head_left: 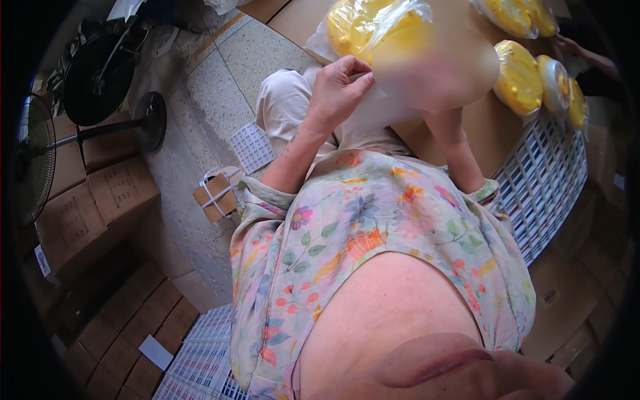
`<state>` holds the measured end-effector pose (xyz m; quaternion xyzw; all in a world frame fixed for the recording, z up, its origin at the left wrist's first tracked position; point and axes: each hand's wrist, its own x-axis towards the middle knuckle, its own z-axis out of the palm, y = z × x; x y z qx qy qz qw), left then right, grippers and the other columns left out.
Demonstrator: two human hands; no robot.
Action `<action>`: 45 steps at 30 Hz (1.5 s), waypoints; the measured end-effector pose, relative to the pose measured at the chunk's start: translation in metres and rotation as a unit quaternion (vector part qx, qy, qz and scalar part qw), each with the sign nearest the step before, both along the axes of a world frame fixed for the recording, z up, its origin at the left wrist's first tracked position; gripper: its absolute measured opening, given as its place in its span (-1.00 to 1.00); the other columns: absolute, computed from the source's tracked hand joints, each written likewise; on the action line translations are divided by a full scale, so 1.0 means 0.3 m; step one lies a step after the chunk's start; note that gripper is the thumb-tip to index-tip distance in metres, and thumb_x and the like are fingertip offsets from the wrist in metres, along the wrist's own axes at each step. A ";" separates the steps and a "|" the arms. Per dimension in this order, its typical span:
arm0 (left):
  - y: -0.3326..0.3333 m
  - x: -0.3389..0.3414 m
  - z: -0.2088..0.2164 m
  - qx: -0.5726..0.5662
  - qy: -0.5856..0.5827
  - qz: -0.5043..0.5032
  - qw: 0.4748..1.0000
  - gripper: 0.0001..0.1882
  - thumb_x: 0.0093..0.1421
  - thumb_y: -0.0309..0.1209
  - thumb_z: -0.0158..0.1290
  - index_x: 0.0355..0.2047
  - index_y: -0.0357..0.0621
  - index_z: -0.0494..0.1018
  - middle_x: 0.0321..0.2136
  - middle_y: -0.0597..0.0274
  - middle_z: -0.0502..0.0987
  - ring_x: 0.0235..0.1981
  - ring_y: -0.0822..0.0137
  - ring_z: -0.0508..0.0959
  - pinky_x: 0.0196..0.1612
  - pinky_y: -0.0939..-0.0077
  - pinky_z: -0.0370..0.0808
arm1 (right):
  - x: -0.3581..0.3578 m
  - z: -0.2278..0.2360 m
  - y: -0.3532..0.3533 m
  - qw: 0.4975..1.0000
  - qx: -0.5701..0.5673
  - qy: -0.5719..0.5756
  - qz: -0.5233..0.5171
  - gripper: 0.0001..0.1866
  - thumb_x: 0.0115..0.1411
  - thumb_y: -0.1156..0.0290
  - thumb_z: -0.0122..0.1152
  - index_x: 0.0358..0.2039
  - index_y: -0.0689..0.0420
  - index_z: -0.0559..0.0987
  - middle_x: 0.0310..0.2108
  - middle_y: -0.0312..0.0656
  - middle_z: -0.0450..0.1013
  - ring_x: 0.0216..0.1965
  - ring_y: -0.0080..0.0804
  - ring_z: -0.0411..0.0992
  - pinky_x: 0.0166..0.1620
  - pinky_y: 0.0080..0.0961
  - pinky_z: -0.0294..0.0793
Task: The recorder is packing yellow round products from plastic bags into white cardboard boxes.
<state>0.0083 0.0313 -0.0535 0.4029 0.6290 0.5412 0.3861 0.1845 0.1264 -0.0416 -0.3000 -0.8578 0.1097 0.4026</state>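
My left hand [341, 92] is closed in a pinch, thumb against forefinger, on the edge of a whitish translucent sheet, perhaps a plastic bag [373, 112], above my lap. My right hand [440, 80] reaches forward beside it, but a blurred patch hides its fingers and whatever they touch. Just beyond both hands, a yellow rounded item in clear plastic wrap [353, 30] lies on a brown cardboard surface [490, 130]. Several more wrapped yellow items [519, 79] sit at the right.
A sheet of small printed marks [252, 148] and a strapped cardboard piece [216, 197] are at my left. Brown cartons [100, 193] and a black-based fan [152, 121] stand farther left. Woven seat slats [543, 177] show at right. Another person's hand [570, 47] is at far right.
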 end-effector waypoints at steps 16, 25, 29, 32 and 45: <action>0.004 0.020 0.011 0.006 0.169 -0.051 0.984 -0.84 0.17 -0.42 0.19 -0.35 -0.28 0.51 -0.41 0.19 0.62 -0.33 0.21 0.63 -0.20 0.45 0.54 | 0.023 0.044 0.079 0.945 -0.301 0.106 0.076 -0.90 0.27 0.48 0.19 -0.25 0.22 0.53 -0.15 -0.19 0.51 -0.11 -0.47 0.45 -0.02 -0.56 0.43; 0.097 0.021 0.060 0.132 0.531 -0.209 0.811 -0.85 0.23 -0.33 0.01 -0.24 -0.09 0.45 0.01 0.18 0.45 0.18 0.18 0.37 0.21 0.05 0.22 | -0.048 -0.076 0.380 0.909 -0.356 -0.052 0.213 -0.89 0.33 0.45 0.10 -0.23 0.22 0.48 -0.11 -0.20 0.51 -0.17 -0.58 0.40 -0.09 -0.63 0.42; 0.139 -0.020 -0.008 0.121 0.546 -0.211 0.802 -0.79 0.26 -0.31 -0.02 -0.19 -0.14 0.45 0.13 0.07 0.39 0.26 0.05 0.30 0.28 -0.04 0.16 | -0.087 -0.075 0.427 0.911 -0.323 -0.121 0.225 -0.89 0.33 0.44 0.10 -0.24 0.22 0.46 -0.13 -0.19 0.52 -0.28 -0.58 0.36 -0.20 -0.57 0.42; 0.127 -0.027 -0.020 0.073 0.595 -0.186 0.779 -0.74 0.26 -0.31 -0.04 -0.11 -0.16 0.46 0.18 0.02 0.35 0.28 -0.10 0.26 0.26 -0.19 0.15 | -0.127 -0.062 0.424 0.925 -0.297 -0.136 0.193 -0.90 0.33 0.44 0.10 -0.24 0.21 0.46 -0.21 -0.21 0.51 -0.33 -0.55 0.36 -0.24 -0.54 0.42; 0.120 0.003 0.015 -0.031 0.632 -0.220 0.743 -0.71 0.22 -0.35 0.02 -0.04 -0.07 0.43 0.27 0.29 0.25 0.28 -0.17 0.22 0.13 -0.38 0.20 | -0.161 -0.076 0.462 0.945 -0.214 -0.166 0.183 -0.84 0.22 0.46 0.13 -0.22 0.25 0.48 -0.19 0.04 0.41 -0.16 -0.10 0.44 -0.07 -0.30 0.46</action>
